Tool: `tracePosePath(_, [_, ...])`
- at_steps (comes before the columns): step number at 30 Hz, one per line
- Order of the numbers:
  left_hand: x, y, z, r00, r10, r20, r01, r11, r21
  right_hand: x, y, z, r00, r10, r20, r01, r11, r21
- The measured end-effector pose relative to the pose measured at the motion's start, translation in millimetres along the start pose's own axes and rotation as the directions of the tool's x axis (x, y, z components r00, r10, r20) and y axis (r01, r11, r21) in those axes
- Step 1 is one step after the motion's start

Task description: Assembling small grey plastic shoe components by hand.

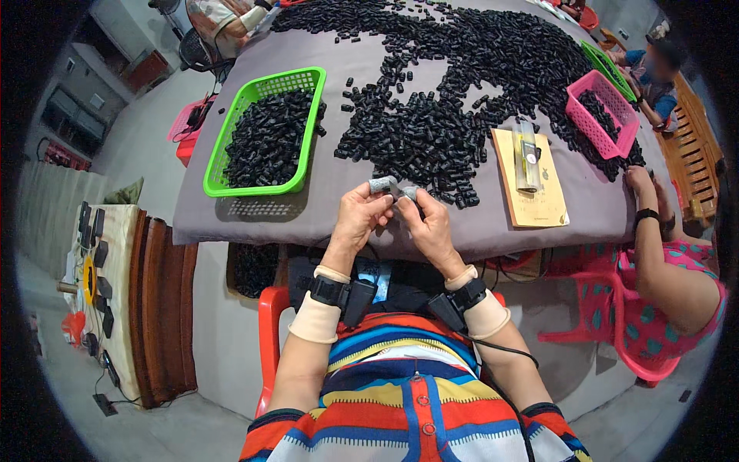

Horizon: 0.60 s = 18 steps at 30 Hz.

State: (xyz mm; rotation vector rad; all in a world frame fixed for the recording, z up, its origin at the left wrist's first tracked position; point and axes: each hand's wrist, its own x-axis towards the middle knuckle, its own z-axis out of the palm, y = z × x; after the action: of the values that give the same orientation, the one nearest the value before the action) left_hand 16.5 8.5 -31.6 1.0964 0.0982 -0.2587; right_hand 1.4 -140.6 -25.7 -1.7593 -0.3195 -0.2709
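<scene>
My left hand (359, 217) and my right hand (428, 228) meet at the near edge of a grey-covered table. Each is closed in a pinch, and the fingertips face each other with a small gap. Grey covers (382, 185) wrap the index fingers. Whatever lies between the fingers is too small to make out. Just beyond them spreads a large heap of small black cylindrical pieces (423, 142). To the left, a bright green basket (254, 191) holds many more of these pieces.
Right of the heap lies a tan notebook (543, 212) with a clear plastic case (526, 165) on it. A pink basket (583, 123) with black pieces stands farther right. Beside me a person's arm (660, 262) reaches to the table. Other people sit at the far sides.
</scene>
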Motion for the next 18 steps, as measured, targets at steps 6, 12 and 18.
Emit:
tracePosePath(6, [1,-3,-7,0.998,-0.001,0.068,0.009,0.994,-0.113,0,6,2,1.000,-0.014,-0.002,0.014,0.999,-0.037])
tracePosePath(12, [-1,-1,-6,0.994,0.016,0.104,0.003,0.984,-0.180,0,6,2,0.999,-0.025,-0.023,0.024,0.999,-0.046])
tracePosePath(18, [0,0,-11,0.995,-0.014,0.104,0.037,0.974,-0.222,3,10,1,0.997,-0.002,-0.081,0.005,0.999,0.039])
